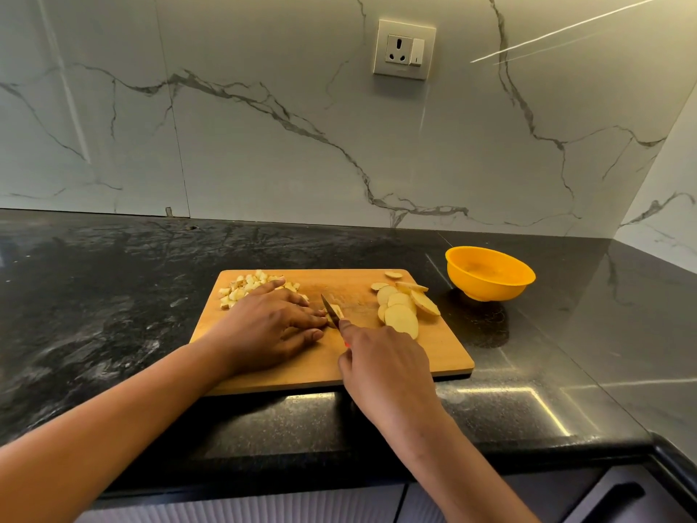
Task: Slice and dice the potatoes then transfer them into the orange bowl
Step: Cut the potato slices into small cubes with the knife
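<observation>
Potato strip (336, 309) under knife (329, 305) — blade tip points far-left

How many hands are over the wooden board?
2. The left hand rests on the cutting board, fingertips beside the knife blade. The right hand grips the knife, nearer the board's front edge. Neither is hidden.

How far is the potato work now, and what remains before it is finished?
Done: a pile of small diced potato cubes lies at the far left of the wooden cutting board. In hand: the right hand grips a small knife, cutting a potato piece that the left hand steadies. Left: the round potato slices are not yet diced, and the orange plastic bowl looks empty.
</observation>
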Demonstrator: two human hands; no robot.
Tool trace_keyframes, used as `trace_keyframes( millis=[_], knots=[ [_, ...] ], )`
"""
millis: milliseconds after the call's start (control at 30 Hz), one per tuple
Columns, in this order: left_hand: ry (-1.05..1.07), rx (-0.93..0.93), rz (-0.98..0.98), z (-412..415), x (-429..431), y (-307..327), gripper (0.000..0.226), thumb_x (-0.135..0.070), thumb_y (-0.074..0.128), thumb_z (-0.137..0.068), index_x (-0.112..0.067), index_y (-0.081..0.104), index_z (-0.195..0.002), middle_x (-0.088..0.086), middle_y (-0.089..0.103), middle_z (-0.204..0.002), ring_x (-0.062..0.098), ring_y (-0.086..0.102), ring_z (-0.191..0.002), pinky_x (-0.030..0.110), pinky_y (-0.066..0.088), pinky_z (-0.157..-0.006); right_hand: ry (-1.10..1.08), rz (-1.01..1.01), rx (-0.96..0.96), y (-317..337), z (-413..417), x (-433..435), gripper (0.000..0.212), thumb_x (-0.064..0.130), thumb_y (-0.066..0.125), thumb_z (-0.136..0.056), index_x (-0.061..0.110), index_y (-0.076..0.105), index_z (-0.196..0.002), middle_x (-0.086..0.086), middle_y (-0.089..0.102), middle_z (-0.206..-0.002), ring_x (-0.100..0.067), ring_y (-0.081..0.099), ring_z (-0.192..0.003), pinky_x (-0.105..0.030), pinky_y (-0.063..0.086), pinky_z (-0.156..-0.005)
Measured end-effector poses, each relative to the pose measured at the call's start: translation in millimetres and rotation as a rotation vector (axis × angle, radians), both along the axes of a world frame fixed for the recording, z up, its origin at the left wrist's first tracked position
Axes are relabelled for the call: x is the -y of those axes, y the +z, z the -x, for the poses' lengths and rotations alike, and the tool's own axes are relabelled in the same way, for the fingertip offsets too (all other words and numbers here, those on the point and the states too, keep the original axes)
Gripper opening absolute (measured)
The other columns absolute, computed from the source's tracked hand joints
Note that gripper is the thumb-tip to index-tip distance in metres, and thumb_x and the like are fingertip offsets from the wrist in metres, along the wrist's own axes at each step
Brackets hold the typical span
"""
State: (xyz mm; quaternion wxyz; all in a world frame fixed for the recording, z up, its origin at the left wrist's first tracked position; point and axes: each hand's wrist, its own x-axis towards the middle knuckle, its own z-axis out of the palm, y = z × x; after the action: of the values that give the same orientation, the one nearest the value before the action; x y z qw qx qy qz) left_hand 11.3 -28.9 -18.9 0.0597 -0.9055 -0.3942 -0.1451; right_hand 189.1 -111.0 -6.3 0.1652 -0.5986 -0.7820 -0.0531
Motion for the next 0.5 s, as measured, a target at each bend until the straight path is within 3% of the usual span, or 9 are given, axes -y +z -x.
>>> trace_keyframes(
  millis=[133, 267, 400, 500],
  knots=[
    [0.008, -0.019, -0.004, 0.1, -0.1, -0.1, 0.095, -0.081, -0.014, -0.070, -0.042, 0.052, -0.126, -0.024, 0.053, -0.129, -0.003, 0.041, -0.126, 0.024, 0.005, -0.110, -0.020, 0.008, 0.078, 0.9, 6.4, -4.1, 0.039, 0.027, 0.039, -0.102, 0.020, 0.041, -0.140, -0.001, 0.061, -0.103, -0.015, 0.046, -0.077, -0.026, 0.036, -0.058],
    [0.018, -0.034, -0.010, -0.4, 0.4, 0.5, 0.098, -0.081, -0.017, -0.068, -0.043, 0.051, -0.128, -0.025, 0.053, -0.129, -0.002, 0.040, -0.126, 0.025, 0.005, -0.111, 0.022, 0.045, 0.144, 5.7, 12.3, -8.8, 0.028, 0.022, 0.041, -0.102, 0.016, 0.053, -0.126, -0.003, 0.061, -0.102, -0.018, 0.053, -0.081, -0.027, 0.034, -0.058],
    [0.021, -0.041, 0.006, 0.8, -1.2, -0.1, 0.098, -0.082, -0.017, -0.067, -0.044, 0.050, -0.127, -0.024, 0.053, -0.130, -0.004, 0.039, -0.127, 0.024, 0.003, -0.110, 0.020, 0.015, 0.118, -2.5, 3.1, 5.7, 0.045, 0.020, 0.038, -0.102, 0.017, 0.031, -0.147, -0.003, 0.059, -0.104, -0.017, 0.044, -0.076, -0.026, 0.033, -0.053],
    [0.022, -0.032, 0.034, 0.8, -2.7, -0.3, 0.098, -0.084, -0.016, -0.065, -0.044, 0.051, -0.126, -0.025, 0.053, -0.130, -0.005, 0.039, -0.127, 0.024, 0.002, -0.111, 0.019, 0.013, 0.116, -4.9, -3.5, 14.8, 0.050, 0.020, 0.036, -0.103, 0.019, 0.022, -0.150, -0.002, 0.059, -0.105, -0.018, 0.047, -0.078, -0.028, 0.040, -0.060]
  ],
)
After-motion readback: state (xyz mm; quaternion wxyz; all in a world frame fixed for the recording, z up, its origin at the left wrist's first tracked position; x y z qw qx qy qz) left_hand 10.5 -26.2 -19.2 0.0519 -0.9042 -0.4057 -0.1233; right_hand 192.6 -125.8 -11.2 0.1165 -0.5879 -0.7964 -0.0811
